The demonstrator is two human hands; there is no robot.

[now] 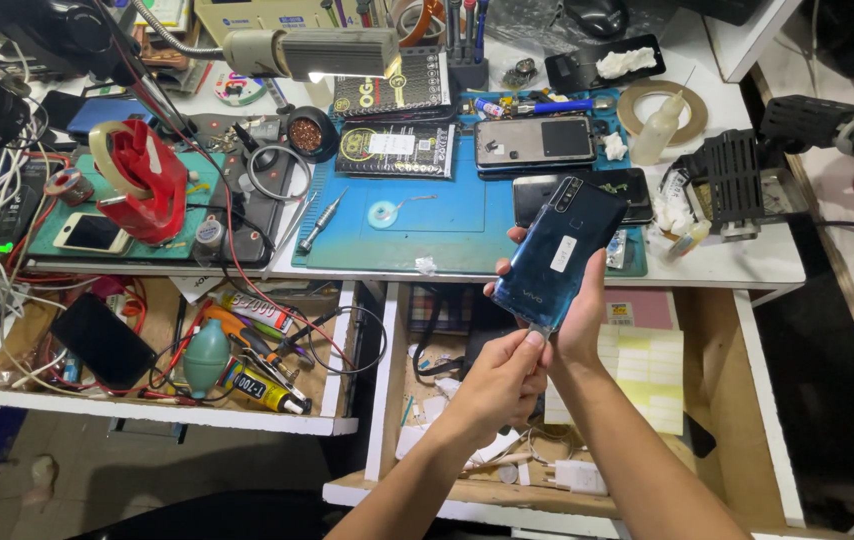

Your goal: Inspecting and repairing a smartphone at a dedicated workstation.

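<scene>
Head view. Phone [559,258], blue back cover up, held over the open drawer [707,400] just in front of the bench [747,262], at about 3 o'clock from frame centre. Cover looks fully seated; no gap visible, so opening appears barely begun.

Right hand [579,322] wraps under the phone, fingers closed around its edges, thumb side hidden. Left hand [500,382] pinches narrowly at the phone's bottom edge, at 6 o'clock of the phone; a thin pale tip shows there, too small to identify.

Blue mat [427,215] at 12 o'clock, red tape dispenser [147,180] at 9 o'clock.
</scene>
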